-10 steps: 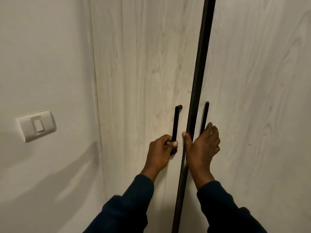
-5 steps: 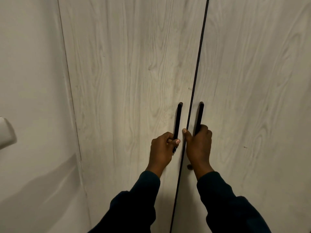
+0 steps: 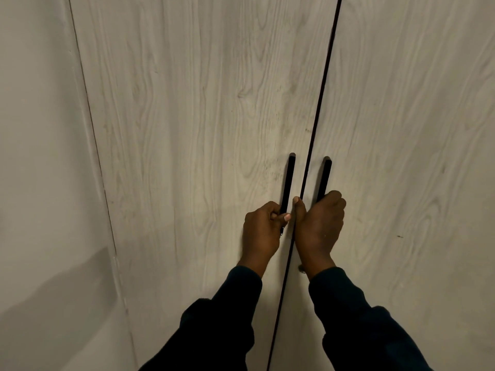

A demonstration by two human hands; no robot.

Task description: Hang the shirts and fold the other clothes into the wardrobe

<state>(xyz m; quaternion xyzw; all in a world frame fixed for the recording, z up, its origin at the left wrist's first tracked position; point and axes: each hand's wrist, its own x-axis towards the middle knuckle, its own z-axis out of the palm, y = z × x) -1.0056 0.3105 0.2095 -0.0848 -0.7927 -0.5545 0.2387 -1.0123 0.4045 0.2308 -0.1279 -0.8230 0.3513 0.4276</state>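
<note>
Two pale wood-grain wardrobe doors fill the view, the left door point(image 3: 201, 129) and the right door point(image 3: 415, 129), with only a thin dark line between them. Each carries a black vertical bar handle beside that line. My left hand point(image 3: 261, 231) grips the lower part of the left handle point(image 3: 289, 180). My right hand point(image 3: 318, 228) grips the lower part of the right handle point(image 3: 324, 178), its thumb lying along the gap. No clothes are in sight.
A plain light wall point(image 3: 40, 156) runs along the left side of the wardrobe. A small metal fitting point(image 3: 302, 269) shows on the right door just below my right wrist.
The doors have swung together: the wide dark gap from a second ago has shrunk to a thin line. Both hands stayed on the handles. The wall switch slid out of view to the left.
</note>
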